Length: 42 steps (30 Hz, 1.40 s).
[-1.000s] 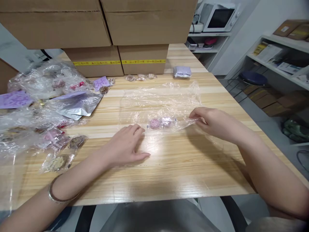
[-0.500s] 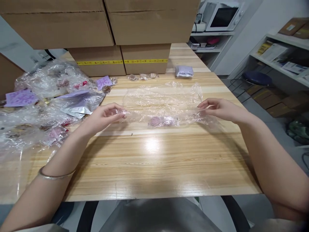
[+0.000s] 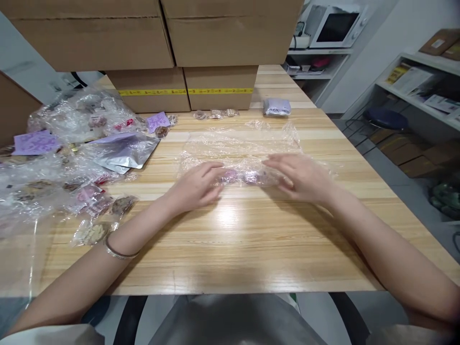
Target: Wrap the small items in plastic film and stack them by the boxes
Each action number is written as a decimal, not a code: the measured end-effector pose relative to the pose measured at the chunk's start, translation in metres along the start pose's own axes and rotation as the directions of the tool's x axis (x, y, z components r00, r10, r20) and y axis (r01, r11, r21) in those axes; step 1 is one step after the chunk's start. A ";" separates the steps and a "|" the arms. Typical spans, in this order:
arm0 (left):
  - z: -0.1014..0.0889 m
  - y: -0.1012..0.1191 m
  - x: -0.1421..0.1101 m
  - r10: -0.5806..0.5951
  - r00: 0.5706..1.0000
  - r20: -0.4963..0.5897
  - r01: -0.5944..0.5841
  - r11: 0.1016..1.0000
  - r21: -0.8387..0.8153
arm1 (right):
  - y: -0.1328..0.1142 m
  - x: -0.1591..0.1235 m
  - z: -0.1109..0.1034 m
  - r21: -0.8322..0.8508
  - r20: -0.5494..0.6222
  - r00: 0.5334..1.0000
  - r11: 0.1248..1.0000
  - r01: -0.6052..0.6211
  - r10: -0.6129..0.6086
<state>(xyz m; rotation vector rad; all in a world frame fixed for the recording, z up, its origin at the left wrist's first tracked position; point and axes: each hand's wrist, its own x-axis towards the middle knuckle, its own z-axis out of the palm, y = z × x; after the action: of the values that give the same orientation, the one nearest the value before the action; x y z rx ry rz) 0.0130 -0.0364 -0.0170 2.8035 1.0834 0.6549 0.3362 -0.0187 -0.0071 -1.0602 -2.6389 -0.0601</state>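
A sheet of clear crinkled plastic film (image 3: 239, 143) lies spread over the middle of the wooden table. Along its near edge, the film covers a few small pink and purple packets (image 3: 251, 177). My left hand (image 3: 199, 189) is at the left end of these packets, fingers stretched and slightly apart. On the right, my right hand (image 3: 302, 177) hovers at or just above the film, somewhat blurred, with its fingers spread toward the packets. Neither hand visibly grips anything; whether the fingertips touch the film is hard to see.
To the left is a heap of clear plastic bags (image 3: 89, 115) with small packets and a silver pouch (image 3: 140, 148). Cardboard boxes (image 3: 219, 88) stand stacked at the back. A wrapped purple bundle (image 3: 276, 107) sits at the back right, small packets (image 3: 216, 114) beside the boxes.
Both hands have moved inward from the film's two ends toward the packets in the middle. My right hand has let go of the film's right end and its fingers have spread.
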 end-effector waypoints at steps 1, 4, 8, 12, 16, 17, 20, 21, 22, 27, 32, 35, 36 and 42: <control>0.006 0.004 0.005 0.034 0.997 0.071 -0.031 0.998 -0.049 | -0.006 0.000 0.003 0.070 0.080 0.995 0.996 0.047 -0.053; 0.024 0.002 0.017 -0.032 0.983 0.181 0.050 0.994 -0.097 | -0.013 -0.002 0.020 0.165 0.179 0.984 0.986 -0.028 -0.002; 0.031 -0.022 0.019 -0.146 0.957 0.250 0.166 0.984 -0.062 | 0.007 -0.004 0.038 0.189 0.188 0.980 0.977 -0.098 0.062; 0.014 -0.051 0.004 -0.176 0.938 0.299 0.209 0.975 -0.081 | 0.040 -0.010 0.039 0.177 0.213 0.972 0.975 -0.134 0.095; -0.011 -0.071 -0.010 -0.236 0.909 0.343 0.332 0.909 -0.253 | 0.067 -0.019 0.030 0.255 0.242 0.958 0.942 -0.218 0.156; -0.017 -0.073 -0.012 -0.273 0.894 0.356 0.387 0.871 -0.303 | 0.071 -0.021 0.025 0.306 0.266 0.950 0.920 -0.245 0.164; -0.031 -0.077 -0.015 -0.421 0.829 0.367 0.550 0.733 -0.400 | 0.077 -0.025 0.006 0.433 0.374 0.900 0.815 -0.384 0.226; -0.033 -0.076 -0.015 -0.463 0.814 0.351 0.579 0.698 -0.422 | 0.078 -0.026 0.000 0.456 0.407 0.876 0.773 -0.441 0.260; -0.035 -0.075 -0.014 -0.503 0.802 0.323 0.598 0.670 -0.440 | 0.077 -0.026 -0.005 0.474 0.429 0.854 0.732 -0.490 0.294; -0.031 -0.068 -0.010 -0.689 0.702 0.177 0.686 0.590 -0.425 | 0.076 -0.025 -0.006 0.536 0.362 0.801 0.596 -0.598 0.477; -0.019 -0.072 -0.009 -0.692 0.713 0.114 0.678 0.638 -0.365 | 0.076 -0.020 0.013 0.275 0.312 0.740 0.689 -0.671 0.596; -0.013 -0.075 -0.010 -0.638 0.769 0.046 0.635 0.753 -0.176 | 0.070 -0.016 0.018 0.020 0.145 0.786 0.793 -0.609 0.601; -0.012 -0.073 -0.011 -0.605 0.796 -0.013 0.602 0.794 -0.079 | 0.066 -0.014 0.018 -0.060 0.040 0.810 0.811 -0.582 0.585; -0.012 -0.050 -0.010 -0.160 0.987 -0.003 0.159 0.985 0.058 | 0.032 -0.012 0.013 -0.007 -0.002 0.997 0.997 -0.072 0.072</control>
<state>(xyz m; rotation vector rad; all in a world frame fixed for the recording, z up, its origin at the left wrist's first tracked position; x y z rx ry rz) -0.0297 -0.0061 -0.0206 2.7258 1.3304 0.6134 0.3624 -0.0016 -0.0253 -1.1557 -2.5987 -0.0550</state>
